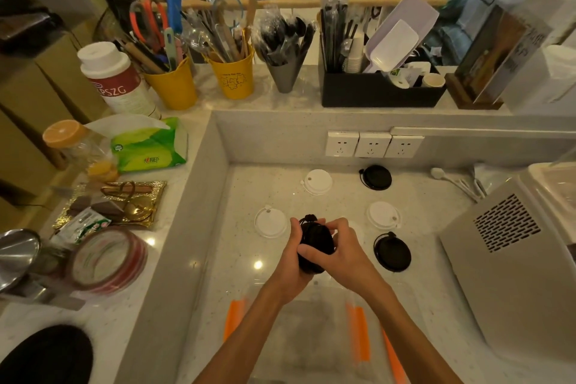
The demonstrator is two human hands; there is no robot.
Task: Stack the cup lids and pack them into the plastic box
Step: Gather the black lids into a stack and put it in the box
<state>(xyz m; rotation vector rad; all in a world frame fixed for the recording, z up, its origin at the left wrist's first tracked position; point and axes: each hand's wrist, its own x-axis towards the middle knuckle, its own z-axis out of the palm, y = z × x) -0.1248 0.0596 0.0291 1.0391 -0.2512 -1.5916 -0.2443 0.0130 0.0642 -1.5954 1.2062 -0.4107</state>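
**Black lids held in both hands above the box**

The pale speckled counter sits sunken below a raised ledge crowded with utensil buckets. Both hands are curled round a stack of black lids: the left hand cups it from the side and the right hand pinches it from the other. The clear plastic box lies under the forearms. Three white lids and two loose black lids lie spread apart beyond the hands. A grey machine closes off the right side, and the ledge wall the left.
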